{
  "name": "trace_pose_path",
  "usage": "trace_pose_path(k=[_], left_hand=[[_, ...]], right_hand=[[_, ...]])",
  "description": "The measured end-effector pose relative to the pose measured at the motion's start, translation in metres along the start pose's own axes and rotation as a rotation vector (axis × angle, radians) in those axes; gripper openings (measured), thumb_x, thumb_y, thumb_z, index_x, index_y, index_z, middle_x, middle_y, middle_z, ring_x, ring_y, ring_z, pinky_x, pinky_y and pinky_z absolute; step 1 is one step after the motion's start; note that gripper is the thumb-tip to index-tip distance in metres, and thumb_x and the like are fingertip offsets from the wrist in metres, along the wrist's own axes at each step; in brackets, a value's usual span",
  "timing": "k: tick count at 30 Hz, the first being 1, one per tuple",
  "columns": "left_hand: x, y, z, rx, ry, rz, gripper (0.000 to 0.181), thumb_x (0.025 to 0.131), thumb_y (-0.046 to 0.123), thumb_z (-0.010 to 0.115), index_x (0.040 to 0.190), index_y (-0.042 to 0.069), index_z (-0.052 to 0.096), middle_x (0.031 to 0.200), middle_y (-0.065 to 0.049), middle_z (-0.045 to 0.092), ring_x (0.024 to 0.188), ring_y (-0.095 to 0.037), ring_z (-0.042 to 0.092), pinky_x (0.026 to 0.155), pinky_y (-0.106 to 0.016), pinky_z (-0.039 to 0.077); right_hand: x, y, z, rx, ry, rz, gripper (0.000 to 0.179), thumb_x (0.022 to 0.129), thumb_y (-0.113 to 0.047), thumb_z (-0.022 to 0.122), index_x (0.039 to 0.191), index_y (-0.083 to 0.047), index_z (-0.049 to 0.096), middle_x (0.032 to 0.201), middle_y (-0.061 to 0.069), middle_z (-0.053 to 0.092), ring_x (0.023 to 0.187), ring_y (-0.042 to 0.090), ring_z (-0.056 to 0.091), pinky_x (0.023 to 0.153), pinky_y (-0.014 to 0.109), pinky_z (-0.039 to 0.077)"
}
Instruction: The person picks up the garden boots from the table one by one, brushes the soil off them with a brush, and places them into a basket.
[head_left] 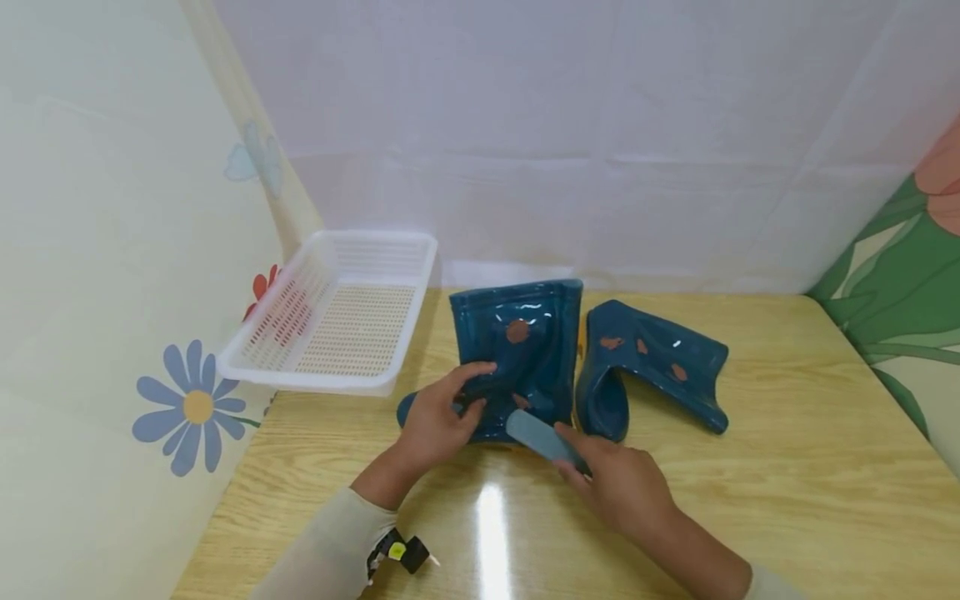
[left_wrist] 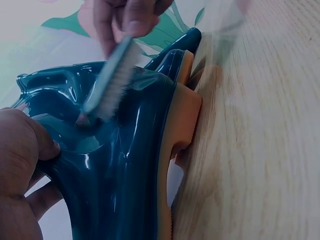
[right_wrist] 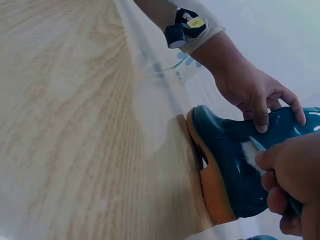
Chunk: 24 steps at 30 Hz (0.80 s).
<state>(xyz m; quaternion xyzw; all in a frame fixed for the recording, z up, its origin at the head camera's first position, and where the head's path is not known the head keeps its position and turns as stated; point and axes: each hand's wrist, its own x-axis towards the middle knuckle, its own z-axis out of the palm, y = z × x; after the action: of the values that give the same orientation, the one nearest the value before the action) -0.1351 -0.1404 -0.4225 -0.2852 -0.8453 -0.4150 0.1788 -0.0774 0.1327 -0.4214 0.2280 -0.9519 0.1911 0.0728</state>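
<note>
A glossy dark teal rain boot with an orange sole stands on the table, its toe to the left. Reddish-brown patches mark its surface. My left hand grips it around the front of the ankle, thumb and fingers spread over the bend. In my right hand is a scrub brush with a grey-blue back and white bristles. The bristles lie against the boot's side near the ankle, close to one brown patch. The brush looks blurred in the left wrist view.
A second teal boot with several brown patches lies folded over just to the right. At the back left is a white plastic basket with slotted walls. The wood-grain table meets a pale cloth backdrop.
</note>
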Motion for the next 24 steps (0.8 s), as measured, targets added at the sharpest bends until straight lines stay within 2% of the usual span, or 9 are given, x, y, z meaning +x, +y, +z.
trace_pose_path(k=[3, 6, 10, 12, 15, 19, 22, 24], left_hand=[[0.0004, 0.0005, -0.0002, -0.001, -0.002, -0.002, 0.059, 0.087, -0.008, 0.073, 0.139, 0.017, 0.058, 0.133, -0.011, 0.066, 0.046, 0.002, 0.042, 0.07, -0.032, 0.058], [0.0009, 0.0006, -0.0007, -0.003, -0.002, -0.004, 0.058, 0.088, -0.008, 0.073, 0.139, 0.017, 0.058, 0.134, -0.01, 0.065, 0.045, 0.0, 0.043, 0.071, -0.033, 0.059], [0.001, 0.0004, -0.0007, -0.008, -0.002, -0.005, 0.058, 0.088, -0.008, 0.073, 0.138, 0.016, 0.058, 0.134, -0.011, 0.066, 0.045, -0.002, 0.043, 0.07, -0.033, 0.058], [0.0006, -0.0002, -0.0002, -0.009, -0.001, -0.002, 0.058, 0.088, -0.008, 0.073, 0.138, 0.016, 0.058, 0.133, -0.011, 0.066, 0.045, 0.0, 0.042, 0.07, -0.033, 0.058], [0.0002, -0.0008, 0.0008, -0.01, 0.001, 0.004, 0.059, 0.087, -0.009, 0.073, 0.138, 0.015, 0.058, 0.133, -0.011, 0.066, 0.045, 0.004, 0.039, 0.07, -0.033, 0.058], [0.0, -0.0017, 0.0017, -0.012, 0.007, 0.012, 0.059, 0.087, -0.009, 0.073, 0.138, 0.015, 0.058, 0.135, -0.011, 0.065, 0.045, 0.006, 0.037, 0.07, -0.033, 0.058], [0.0, -0.002, 0.0017, -0.012, 0.011, 0.013, 0.059, 0.087, -0.009, 0.073, 0.138, 0.016, 0.058, 0.134, -0.01, 0.065, 0.044, 0.006, 0.037, 0.07, -0.033, 0.058], [0.0001, -0.002, 0.0017, -0.008, 0.013, 0.013, 0.059, 0.087, -0.009, 0.073, 0.138, 0.016, 0.058, 0.133, -0.01, 0.066, 0.045, 0.005, 0.038, 0.07, -0.033, 0.058]], right_hand=[[-0.0038, 0.0009, 0.0019, 0.002, -0.023, -0.051, 0.048, 0.092, -0.036, 0.078, 0.136, -0.02, 0.068, 0.1, -0.001, 0.076, 0.06, 0.0, 0.048, 0.051, 0.021, 0.04], [-0.0061, 0.0023, 0.0014, 0.019, 0.009, -0.076, 0.05, 0.09, -0.036, 0.079, 0.136, -0.019, 0.068, 0.102, 0.001, 0.076, 0.059, -0.001, 0.048, 0.05, 0.021, 0.04], [-0.0038, 0.0029, -0.0017, 0.034, 0.067, -0.031, 0.052, 0.09, -0.035, 0.08, 0.138, -0.019, 0.066, 0.095, 0.0, 0.075, 0.056, 0.0, 0.044, 0.05, 0.022, 0.037], [-0.0028, 0.0032, -0.0018, 0.029, 0.068, -0.001, 0.052, 0.09, -0.035, 0.08, 0.138, -0.019, 0.066, 0.091, -0.002, 0.073, 0.055, 0.002, 0.042, 0.048, 0.022, 0.035], [-0.003, 0.0035, 0.0001, 0.01, -0.009, 0.001, 0.049, 0.092, -0.037, 0.078, 0.137, -0.02, 0.067, 0.085, -0.007, 0.069, 0.056, 0.001, 0.042, 0.049, 0.022, 0.036], [-0.0065, 0.005, 0.0022, 0.026, -0.134, -0.084, 0.047, 0.094, -0.036, 0.075, 0.137, -0.019, 0.067, 0.088, -0.007, 0.071, 0.06, -0.001, 0.046, 0.051, 0.022, 0.04], [-0.0089, 0.0065, 0.0015, 0.061, -0.145, -0.137, 0.047, 0.094, -0.033, 0.076, 0.137, -0.018, 0.066, 0.101, -0.002, 0.075, 0.065, -0.003, 0.051, 0.054, 0.023, 0.044], [-0.0091, 0.0072, 0.0005, 0.081, -0.124, -0.141, 0.047, 0.094, -0.033, 0.076, 0.138, -0.019, 0.066, 0.1, -0.002, 0.075, 0.065, -0.003, 0.051, 0.054, 0.022, 0.044]])
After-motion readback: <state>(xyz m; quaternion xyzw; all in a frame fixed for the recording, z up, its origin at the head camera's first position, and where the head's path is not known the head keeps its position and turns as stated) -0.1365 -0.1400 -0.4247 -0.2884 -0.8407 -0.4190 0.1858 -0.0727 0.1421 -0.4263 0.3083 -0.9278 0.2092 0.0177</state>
